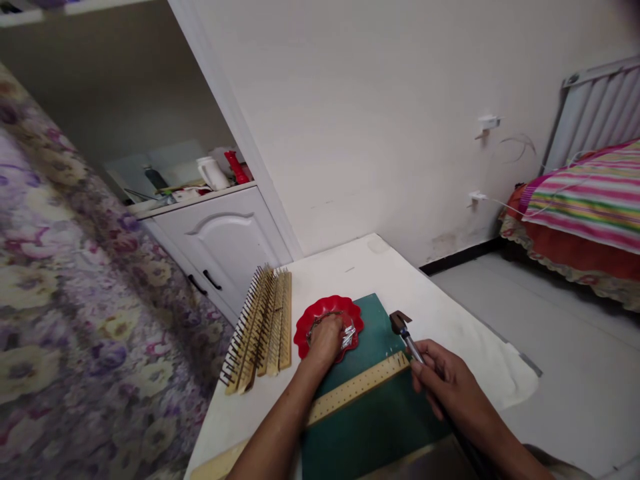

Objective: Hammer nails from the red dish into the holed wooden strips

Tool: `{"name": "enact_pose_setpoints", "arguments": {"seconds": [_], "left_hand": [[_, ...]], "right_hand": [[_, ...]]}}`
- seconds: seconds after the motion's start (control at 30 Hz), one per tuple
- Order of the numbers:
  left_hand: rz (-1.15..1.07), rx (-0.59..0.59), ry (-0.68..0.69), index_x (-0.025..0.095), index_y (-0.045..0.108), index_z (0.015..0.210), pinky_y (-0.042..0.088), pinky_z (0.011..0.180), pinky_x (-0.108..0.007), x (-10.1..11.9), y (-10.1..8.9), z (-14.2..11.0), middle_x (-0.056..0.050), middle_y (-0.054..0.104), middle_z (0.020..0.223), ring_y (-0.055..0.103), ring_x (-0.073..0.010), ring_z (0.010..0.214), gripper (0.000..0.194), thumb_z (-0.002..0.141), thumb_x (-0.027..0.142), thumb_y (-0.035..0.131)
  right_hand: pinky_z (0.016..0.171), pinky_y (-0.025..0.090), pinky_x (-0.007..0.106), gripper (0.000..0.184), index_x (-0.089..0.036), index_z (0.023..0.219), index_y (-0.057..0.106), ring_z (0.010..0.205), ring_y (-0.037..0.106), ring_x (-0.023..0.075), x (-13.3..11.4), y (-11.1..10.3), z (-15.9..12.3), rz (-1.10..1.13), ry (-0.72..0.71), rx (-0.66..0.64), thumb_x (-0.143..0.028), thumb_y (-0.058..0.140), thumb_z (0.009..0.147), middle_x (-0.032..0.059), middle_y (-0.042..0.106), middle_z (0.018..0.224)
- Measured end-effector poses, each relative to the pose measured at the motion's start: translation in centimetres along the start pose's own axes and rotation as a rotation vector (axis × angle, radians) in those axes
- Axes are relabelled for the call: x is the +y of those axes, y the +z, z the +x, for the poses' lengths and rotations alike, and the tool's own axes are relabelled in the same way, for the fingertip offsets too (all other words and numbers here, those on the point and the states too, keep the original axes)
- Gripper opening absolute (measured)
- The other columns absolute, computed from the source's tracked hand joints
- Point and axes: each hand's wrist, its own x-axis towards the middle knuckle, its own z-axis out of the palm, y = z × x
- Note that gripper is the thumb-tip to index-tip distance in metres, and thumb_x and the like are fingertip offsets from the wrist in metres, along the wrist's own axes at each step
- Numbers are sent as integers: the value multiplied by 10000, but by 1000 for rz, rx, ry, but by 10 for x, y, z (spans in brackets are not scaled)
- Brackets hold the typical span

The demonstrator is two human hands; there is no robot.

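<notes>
My right hand (443,377) is closed round the metal shaft of a hammer (414,348), its head raised over the right side of the green mat. My left hand (327,335) reaches down into a red scalloped bowl (306,312). Its fingers are curled among shiny nails (349,333), and what they pinch, if anything, is hidden. Below the hammer lies a light wooden strip (357,385) with rows of small holes, slanting across the green mat (373,420). A few nails stand in its right end; my left forearm covers part of its other end.
Several wooden strips full of upright nails (265,327) lie at the left of the white table (325,270). A floral curtain (100,320) hangs close on the left. Behind are a white cabinet (225,233) and the wall; a bed (585,207) stands far right.
</notes>
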Motion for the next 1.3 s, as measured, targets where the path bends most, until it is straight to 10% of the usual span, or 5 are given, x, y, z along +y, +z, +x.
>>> {"name": "enact_pose_setpoints", "arguments": {"seconds": [0.47, 0.9, 1.3], "left_hand": [[-173, 122, 102, 170, 577, 834, 367, 676, -256, 10, -12, -25, -42, 618, 821, 543, -161, 752, 164, 844, 164, 414], [-1316, -37, -136, 150, 552, 807, 409, 526, -208, 57, 8, -65, 14, 604, 639, 545, -99, 519, 173, 717, 286, 611], [-980, 177, -75, 163, 628, 764, 395, 593, -204, 84, 35, -75, 10, 596, 687, 539, -122, 656, 129, 778, 274, 565]], "right_hand": [[337, 259, 161, 203, -194, 937, 501, 317, 377, 28, 5, -4, -3, 1, -39, 2, -380, 450, 875, -84, 521, 580], [330, 276, 162, 186, -200, 896, 494, 315, 397, 33, 7, -9, -8, 3, -48, 14, -381, 469, 864, -82, 537, 581], [320, 269, 157, 162, -197, 920, 490, 304, 389, 28, 3, -12, -10, 0, -46, 31, -347, 472, 861, -87, 532, 580]]}}
